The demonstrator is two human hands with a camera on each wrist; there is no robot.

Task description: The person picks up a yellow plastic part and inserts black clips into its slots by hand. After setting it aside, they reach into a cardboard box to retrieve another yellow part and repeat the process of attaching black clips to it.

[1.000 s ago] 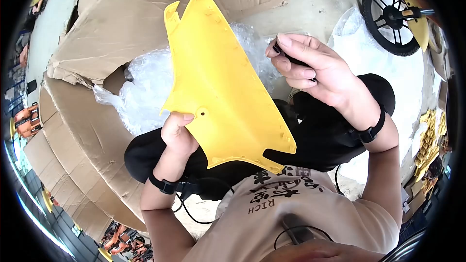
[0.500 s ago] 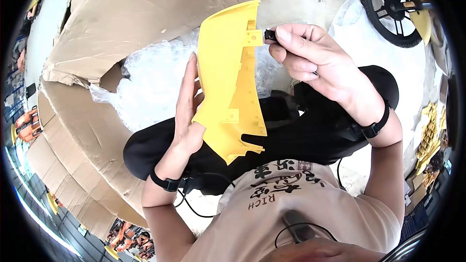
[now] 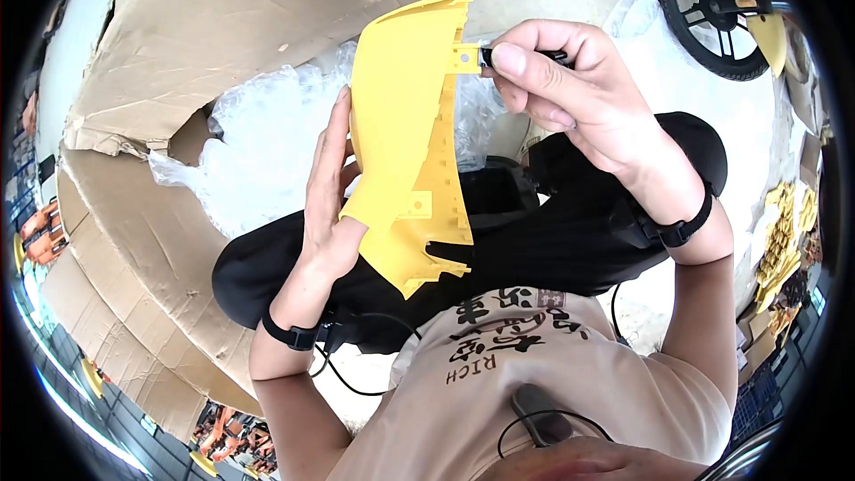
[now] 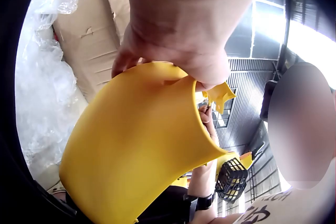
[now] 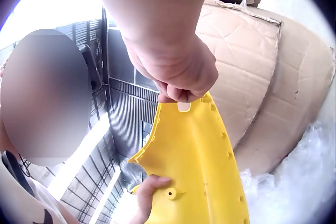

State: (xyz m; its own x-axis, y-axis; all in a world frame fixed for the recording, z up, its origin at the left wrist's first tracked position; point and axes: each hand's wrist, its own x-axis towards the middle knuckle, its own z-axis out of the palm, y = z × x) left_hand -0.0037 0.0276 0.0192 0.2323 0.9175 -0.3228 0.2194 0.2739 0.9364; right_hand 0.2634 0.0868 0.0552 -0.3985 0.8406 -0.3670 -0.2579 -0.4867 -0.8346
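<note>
A curved yellow plastic panel (image 3: 392,125) stands on edge over the lap, its hollow side turned to the right. My left hand (image 3: 331,200) holds it by the near left edge. Fingers lie along the outer face, and in the right wrist view the thumb (image 5: 151,183) hooks over the edge beside a round boss with a hole. Between thumb and index finger, my right hand (image 3: 574,93) pinches a small black clip (image 3: 486,57). The clip meets the end of a yellow tab (image 3: 463,59) with a hole. In the right wrist view the hand hides the clip.
Crumpled clear plastic wrap (image 3: 267,142) and large cardboard sheets (image 3: 142,240) lie beyond and left of the panel. A black spoked wheel (image 3: 712,13) stands at the far right. Yellow parts (image 3: 779,245) are piled at the right edge.
The left hand has turned the panel from its inner face to its side and brought the tab to the right. The right hand has moved slightly up and left, bringing the clip to the tab.
</note>
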